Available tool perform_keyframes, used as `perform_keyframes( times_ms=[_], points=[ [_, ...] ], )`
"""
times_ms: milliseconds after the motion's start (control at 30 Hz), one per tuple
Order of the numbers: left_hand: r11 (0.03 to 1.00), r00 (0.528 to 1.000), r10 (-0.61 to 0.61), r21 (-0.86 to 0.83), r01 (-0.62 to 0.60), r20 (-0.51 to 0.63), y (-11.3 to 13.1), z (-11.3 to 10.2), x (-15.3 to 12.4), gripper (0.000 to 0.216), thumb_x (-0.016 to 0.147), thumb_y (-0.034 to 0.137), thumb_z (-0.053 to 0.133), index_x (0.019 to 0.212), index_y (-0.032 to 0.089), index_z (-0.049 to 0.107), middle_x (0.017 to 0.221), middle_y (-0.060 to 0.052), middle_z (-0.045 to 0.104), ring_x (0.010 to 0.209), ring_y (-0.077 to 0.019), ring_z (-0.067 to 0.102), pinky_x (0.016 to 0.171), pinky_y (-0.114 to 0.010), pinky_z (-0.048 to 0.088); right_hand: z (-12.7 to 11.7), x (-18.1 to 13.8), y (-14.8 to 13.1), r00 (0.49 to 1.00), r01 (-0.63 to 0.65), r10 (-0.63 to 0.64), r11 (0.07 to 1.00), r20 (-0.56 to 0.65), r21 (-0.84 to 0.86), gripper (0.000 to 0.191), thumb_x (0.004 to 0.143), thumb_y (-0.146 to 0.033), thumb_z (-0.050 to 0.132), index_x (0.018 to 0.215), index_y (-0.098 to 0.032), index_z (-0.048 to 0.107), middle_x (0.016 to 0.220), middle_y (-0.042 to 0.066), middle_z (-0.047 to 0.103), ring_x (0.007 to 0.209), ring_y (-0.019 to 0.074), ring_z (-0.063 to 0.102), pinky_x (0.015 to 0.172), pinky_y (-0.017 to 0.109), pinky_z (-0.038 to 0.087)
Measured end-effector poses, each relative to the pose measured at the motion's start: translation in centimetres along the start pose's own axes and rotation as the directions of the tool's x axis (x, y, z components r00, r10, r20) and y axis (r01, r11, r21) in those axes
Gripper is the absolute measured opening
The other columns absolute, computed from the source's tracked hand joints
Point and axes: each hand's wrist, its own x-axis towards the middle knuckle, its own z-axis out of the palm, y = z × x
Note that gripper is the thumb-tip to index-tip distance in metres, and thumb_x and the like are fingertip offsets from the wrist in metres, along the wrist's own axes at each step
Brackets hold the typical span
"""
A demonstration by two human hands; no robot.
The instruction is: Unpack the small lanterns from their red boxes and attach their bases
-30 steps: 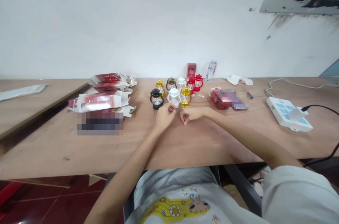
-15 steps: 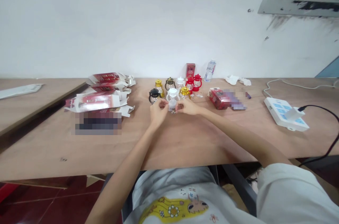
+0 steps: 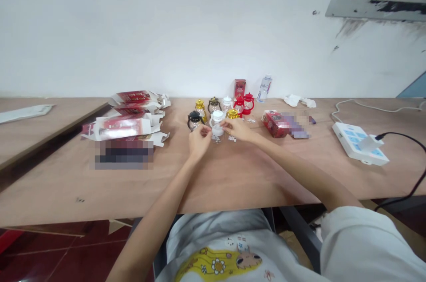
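While the left hand (image 3: pixel 199 141) keeps pinching the white lantern (image 3: pixel 217 121) (its base), the right hand (image 3: pixel 238 129), fingers loosely curled, has drifted right.

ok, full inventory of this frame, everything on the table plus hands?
toy lanterns: 8, two each gold, black, white, red; clustered mid-table
flattened cartons: several, red and white; left of lanterns
upright red box: 1, red; by wall behind lanterns
lying red box: 1, red; right of lanterns
water bottle: 1, clear; by wall
white cloth: 1, white; back right
power strip: 1, white; far right
table: 1, brown wood
left hand: 1; fingertips at front white lantern, grip unclear
right hand: 1; on that lantern's other side
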Motion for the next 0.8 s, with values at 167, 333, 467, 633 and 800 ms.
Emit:
perform_keyframes(
  times_ms=[167,333,467,633,800],
  points=[
    [0.999,0.999,0.014,0.045,-0.016,0.033,0.1,-0.1,-0.2,0.011,0.069,0.017,0.052,0.075,0.018,0.061,0.071,0.001,0.064,0.063,-0.0124,0.056,0.063,-0.023,0.042,-2.4,-1.9,1.1,0.994,-0.077,0.088,0.986,0.071,-0.147,0.007,0.079,-0.017,0.062,0.081,-0.015,0.068,0.079,0.005,0.070,0.073,0.0167,0.063,0.068,0.024,0.043],
    [0.947,0.953,0.182,0.217,-0.236,0.241,0.0,0.4,-0.6,0.016,0.074,0.015,0.049,0.079,0.019,0.064,0.083,-0.003,0.063,0.079,-0.0172,0.056,0.074,-0.029,0.042,-1.9,-3.9,2.0,0.980,-0.027,0.084,0.954,0.180,-0.300,0.014,0.078,-0.028,0.066,0.085,-0.016,0.070,0.089,0.007,0.070,0.083,0.0207,0.062,0.073,0.027,0.042],
    [0.823,0.867,0.256,0.374,-0.428,0.428,-0.1,1.2,-1.3,0.020,0.079,0.021,0.050,0.089,0.022,0.067,0.094,-0.006,0.059,0.091,-0.0233,0.050,0.080,-0.036,0.039,-1.1,-4.4,2.0,0.978,-0.010,0.078,0.943,0.192,-0.333,0.014,0.080,-0.028,0.064,0.086,-0.017,0.069,0.088,0.007,0.069,0.081,0.0198,0.062,0.072,0.027,0.043],
    [0.707,0.794,0.291,0.439,-0.554,0.534,0.0,2.0,-1.8,0.028,0.082,0.028,0.047,0.106,0.026,0.063,0.103,-0.008,0.053,0.099,-0.0272,0.043,0.081,-0.040,0.035,-0.9,-4.4,2.3,0.988,0.018,0.035,0.940,0.151,-0.341,0.011,0.083,-0.020,0.058,0.084,-0.018,0.069,0.089,0.006,0.069,0.086,0.0199,0.061,0.076,0.028,0.042],
    [0.688,0.792,0.296,0.456,-0.565,0.534,0.1,2.6,-2.0,0.032,0.086,0.033,0.043,0.113,0.029,0.058,0.105,-0.009,0.047,0.099,-0.0279,0.039,0.080,-0.040,0.033,-0.7,-4.0,2.9,0.998,-0.008,0.025,0.947,0.049,-0.320,0.007,0.081,-0.017,0.062,0.080,-0.017,0.068,0.088,0.007,0.069,0.089,0.0209,0.061,0.079,0.029,0.043]
  ],
)
